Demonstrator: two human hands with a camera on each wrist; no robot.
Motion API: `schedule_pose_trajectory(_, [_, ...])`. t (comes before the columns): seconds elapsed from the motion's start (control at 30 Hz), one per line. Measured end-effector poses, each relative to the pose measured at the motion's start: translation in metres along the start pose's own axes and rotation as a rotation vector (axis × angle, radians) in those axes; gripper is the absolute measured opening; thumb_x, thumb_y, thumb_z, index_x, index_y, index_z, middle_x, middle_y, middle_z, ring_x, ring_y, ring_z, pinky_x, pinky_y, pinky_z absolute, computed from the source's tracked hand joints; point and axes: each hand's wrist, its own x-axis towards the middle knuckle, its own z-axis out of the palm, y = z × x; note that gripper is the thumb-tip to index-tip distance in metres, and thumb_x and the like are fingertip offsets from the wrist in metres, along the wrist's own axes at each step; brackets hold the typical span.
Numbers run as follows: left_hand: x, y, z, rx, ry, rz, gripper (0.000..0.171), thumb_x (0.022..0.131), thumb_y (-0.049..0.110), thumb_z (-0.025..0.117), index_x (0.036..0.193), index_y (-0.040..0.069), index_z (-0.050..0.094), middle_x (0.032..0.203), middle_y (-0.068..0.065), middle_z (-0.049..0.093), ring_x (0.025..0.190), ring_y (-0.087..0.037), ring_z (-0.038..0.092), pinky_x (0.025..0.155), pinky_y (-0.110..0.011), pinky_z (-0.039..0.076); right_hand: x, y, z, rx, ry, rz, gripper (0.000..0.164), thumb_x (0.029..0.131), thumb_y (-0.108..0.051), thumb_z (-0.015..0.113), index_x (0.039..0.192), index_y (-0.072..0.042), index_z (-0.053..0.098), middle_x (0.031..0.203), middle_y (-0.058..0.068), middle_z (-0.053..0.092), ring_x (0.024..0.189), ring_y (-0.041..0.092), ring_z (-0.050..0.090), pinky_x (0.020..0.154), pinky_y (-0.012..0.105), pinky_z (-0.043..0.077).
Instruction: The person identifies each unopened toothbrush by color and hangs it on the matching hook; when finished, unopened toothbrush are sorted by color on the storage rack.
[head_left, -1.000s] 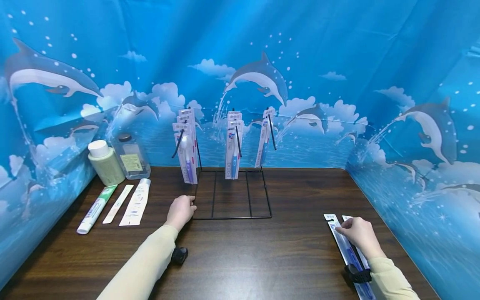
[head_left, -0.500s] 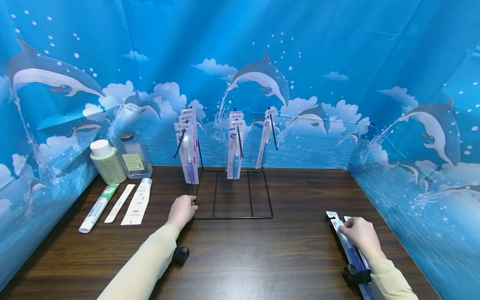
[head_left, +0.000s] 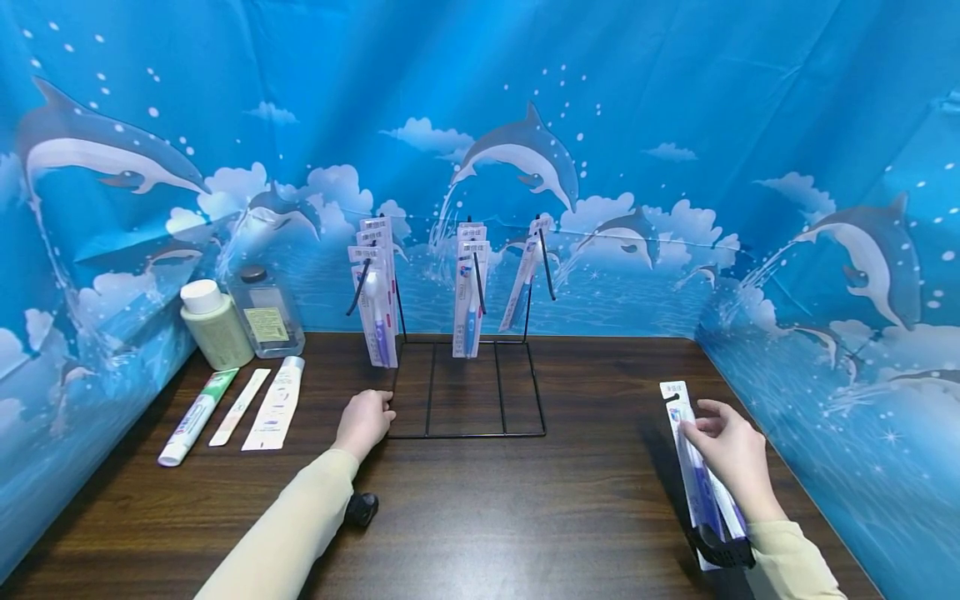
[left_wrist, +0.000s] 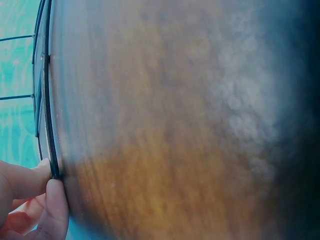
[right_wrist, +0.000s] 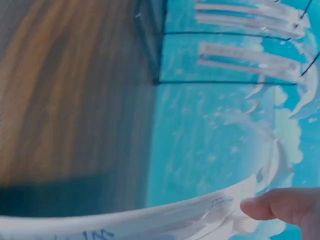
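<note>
My left hand (head_left: 365, 423) pinches the front left corner of a black wire display rack (head_left: 465, 436), its thumb and finger at the wire (left_wrist: 49, 120) in the left wrist view. At the right, my right hand (head_left: 731, 450) pinches a packaged toothbrush (head_left: 684, 433) with a purple handle, near its hang-hole end. That package (right_wrist: 150, 215) crosses the bottom of the right wrist view, under the thumb. Another white and purple package (head_left: 731, 504) shows beside it, partly hidden by the hand. Packaged toothbrushes hang on the rack's left (head_left: 375, 308), middle (head_left: 468, 300) and right (head_left: 525, 267) hooks.
At the left stand a green bottle with a white cap (head_left: 217, 325) and a clear bottle (head_left: 267, 317). Before them lie a green and white toothpaste tube (head_left: 197, 417), a narrow white packet (head_left: 240, 407) and a white tube (head_left: 275, 404). A dolphin-print curtain (head_left: 637, 125) surrounds the table.
My right hand has raised the hang-hole end of the packaged toothbrush off the table. The package on the right hook has swung so its lower end points further left. My left hand stays put.
</note>
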Motion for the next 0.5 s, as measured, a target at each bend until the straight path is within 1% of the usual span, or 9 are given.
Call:
schedule_pose_trajectory(0.07, [0.0, 0.0, 0.0, -0.001, -0.001, 0.001, 0.035, 0.086, 0.005, 0.065, 0.119, -0.007, 0.062, 0.095, -0.016, 0.067, 0.092, -0.03, 0.063, 0.083, -0.046, 0.049, 0.001, -0.008, -0.003, 0.017, 0.04, -0.021, 0.046, 0.083, -0.019, 0.07, 0.118, 0.008, 0.059, 0.09, 0.023, 0.069, 0.079, 0.036, 0.068, 0.057, 0.03, 0.046])
schedule_pose_trajectory(0.17, [0.0, 0.0, 0.0, 0.001, -0.003, 0.002, 0.035, 0.086, 0.004, 0.065, 0.119, -0.007, 0.062, 0.094, -0.016, 0.067, 0.092, -0.03, 0.063, 0.082, -0.046, 0.049, 0.001, -0.021, -0.009, 0.043, 0.092, -0.034, 0.045, 0.084, -0.023, 0.071, 0.117, 0.006, 0.062, 0.091, 0.021, 0.069, 0.077, 0.032, 0.068, 0.055, 0.023, 0.044])
schedule_pose_trajectory(0.2, [0.0, 0.0, 0.0, 0.0, -0.003, -0.001, 0.035, 0.086, 0.004, 0.065, 0.119, -0.007, 0.062, 0.094, -0.016, 0.067, 0.091, -0.03, 0.063, 0.082, -0.046, 0.049, 0.002, -0.026, -0.011, 0.054, 0.113, -0.034, 0.044, 0.083, -0.024, 0.072, 0.116, 0.004, 0.064, 0.091, 0.02, 0.07, 0.075, 0.028, 0.068, 0.055, 0.02, 0.043])
schedule_pose_trajectory(0.27, [0.0, 0.0, 0.0, 0.002, -0.005, -0.001, 0.036, 0.086, 0.004, 0.065, 0.12, -0.007, 0.062, 0.093, -0.015, 0.067, 0.091, -0.03, 0.063, 0.082, -0.046, 0.049, 0.001, -0.036, -0.015, 0.089, 0.151, -0.036, 0.041, 0.082, -0.025, 0.074, 0.113, 0.0, 0.066, 0.091, 0.018, 0.069, 0.07, 0.014, 0.065, 0.054, 0.014, 0.041])
schedule_pose_trajectory(0.37, [0.0, 0.0, 0.0, 0.003, -0.006, -0.004, 0.036, 0.086, 0.005, 0.065, 0.12, -0.007, 0.062, 0.093, -0.015, 0.067, 0.091, -0.03, 0.063, 0.083, -0.046, 0.049, -0.001, -0.052, -0.019, 0.158, 0.205, -0.05, 0.039, 0.08, -0.022, 0.077, 0.112, -0.003, 0.065, 0.091, 0.015, 0.069, 0.067, -0.007, 0.055, 0.057, 0.007, 0.039])
schedule_pose_trajectory(0.43, [0.0, 0.0, 0.0, 0.004, -0.007, -0.003, 0.036, 0.086, 0.005, 0.065, 0.12, -0.007, 0.062, 0.094, -0.016, 0.068, 0.093, -0.031, 0.063, 0.083, -0.046, 0.049, -0.002, -0.062, -0.02, 0.209, 0.228, -0.07, 0.039, 0.079, -0.019, 0.078, 0.112, -0.003, 0.064, 0.091, 0.015, 0.069, 0.068, -0.013, 0.051, 0.06, 0.004, 0.039])
schedule_pose_trajectory(0.5, [0.0, 0.001, 0.001, -0.002, -0.009, -0.01, 0.036, 0.087, 0.005, 0.065, 0.12, -0.006, 0.062, 0.097, -0.017, 0.068, 0.096, -0.032, 0.063, 0.085, -0.046, 0.049, -0.002, -0.073, -0.019, 0.264, 0.239, -0.096, 0.04, 0.078, -0.016, 0.078, 0.112, -0.003, 0.063, 0.092, 0.014, 0.068, 0.069, -0.012, 0.052, 0.063, 0.002, 0.04])
